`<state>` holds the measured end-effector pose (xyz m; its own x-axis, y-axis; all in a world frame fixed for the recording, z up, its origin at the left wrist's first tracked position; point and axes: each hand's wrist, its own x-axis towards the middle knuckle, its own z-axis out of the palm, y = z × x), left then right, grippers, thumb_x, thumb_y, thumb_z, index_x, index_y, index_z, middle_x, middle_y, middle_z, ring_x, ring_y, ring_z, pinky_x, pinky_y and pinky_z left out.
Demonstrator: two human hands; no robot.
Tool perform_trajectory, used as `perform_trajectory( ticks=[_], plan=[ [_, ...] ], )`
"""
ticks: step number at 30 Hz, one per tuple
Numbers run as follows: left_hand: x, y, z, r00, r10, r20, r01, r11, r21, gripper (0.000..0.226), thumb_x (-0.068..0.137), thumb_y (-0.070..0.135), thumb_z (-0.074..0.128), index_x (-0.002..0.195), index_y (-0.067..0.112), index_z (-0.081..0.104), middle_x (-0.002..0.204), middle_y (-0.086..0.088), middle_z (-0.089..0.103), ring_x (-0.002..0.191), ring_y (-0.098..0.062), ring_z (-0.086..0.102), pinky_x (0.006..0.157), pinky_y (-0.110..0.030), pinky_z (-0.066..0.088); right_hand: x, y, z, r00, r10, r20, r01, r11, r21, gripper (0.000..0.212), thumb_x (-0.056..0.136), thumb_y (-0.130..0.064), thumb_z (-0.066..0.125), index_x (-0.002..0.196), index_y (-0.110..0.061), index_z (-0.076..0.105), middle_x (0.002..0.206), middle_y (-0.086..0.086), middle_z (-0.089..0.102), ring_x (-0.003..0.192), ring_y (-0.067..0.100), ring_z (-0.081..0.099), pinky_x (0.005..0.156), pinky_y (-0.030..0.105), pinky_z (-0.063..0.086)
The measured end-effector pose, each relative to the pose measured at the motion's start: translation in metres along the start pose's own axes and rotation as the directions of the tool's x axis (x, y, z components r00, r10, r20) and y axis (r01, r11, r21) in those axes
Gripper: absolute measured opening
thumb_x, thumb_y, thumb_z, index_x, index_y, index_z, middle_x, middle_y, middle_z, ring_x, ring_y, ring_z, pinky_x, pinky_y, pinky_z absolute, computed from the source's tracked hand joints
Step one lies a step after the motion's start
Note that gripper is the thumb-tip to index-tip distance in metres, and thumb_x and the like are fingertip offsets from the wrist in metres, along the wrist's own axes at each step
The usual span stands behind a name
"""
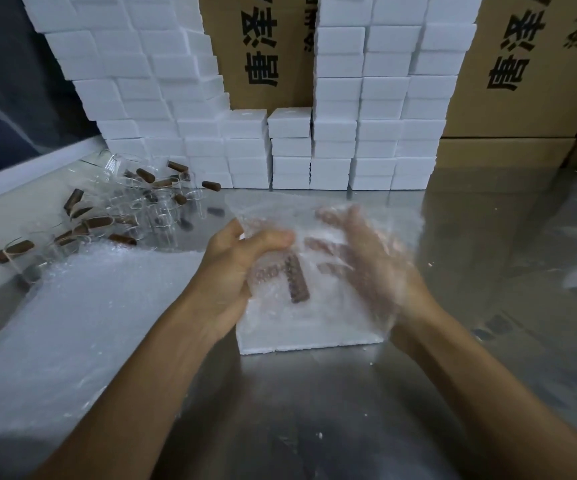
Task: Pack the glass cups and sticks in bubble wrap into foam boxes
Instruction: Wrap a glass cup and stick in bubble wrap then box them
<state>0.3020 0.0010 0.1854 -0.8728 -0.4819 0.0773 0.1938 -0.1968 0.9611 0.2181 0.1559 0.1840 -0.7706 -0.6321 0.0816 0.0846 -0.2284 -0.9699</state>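
A sheet of bubble wrap (280, 209) is held up over a white foam box (308, 337) on the steel table. My left hand (231, 268) grips the sheet's left side, thumb on top. My right hand (373, 265) lies behind the sheet, fingers spread, blurred through the plastic. A brown stick (297, 278) shows through the wrap between my hands; a glass cup beside it is hard to make out. More glass cups (155, 209) with brown sticks (96, 221) lie in a loose pile at the left.
Stacks of closed white foam boxes (335, 133) line the back, with brown cartons (522, 81) behind them. A pile of bubble wrap sheets (82, 313) lies at the left front. A white ledge (20, 174) borders the table's left side.
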Motion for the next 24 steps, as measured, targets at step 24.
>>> perform_trajectory(
  ticks=[24],
  plan=[
    [-0.010,-0.011,0.025,0.998,-0.047,-0.051,0.033,0.970,-0.242,0.068,0.059,0.027,0.088,0.122,0.010,0.068,0.115,-0.010,0.073,0.109,-0.027,0.069,0.093,-0.042,0.054,0.001,0.012,0.008,0.972,-0.168,-0.163,0.161,0.985,-0.058,0.018,0.096,-0.023,0.064,0.084,-0.017,0.076,0.077,0.000,0.074,0.066,0.011,0.066,0.059,0.021,0.051]
  ],
)
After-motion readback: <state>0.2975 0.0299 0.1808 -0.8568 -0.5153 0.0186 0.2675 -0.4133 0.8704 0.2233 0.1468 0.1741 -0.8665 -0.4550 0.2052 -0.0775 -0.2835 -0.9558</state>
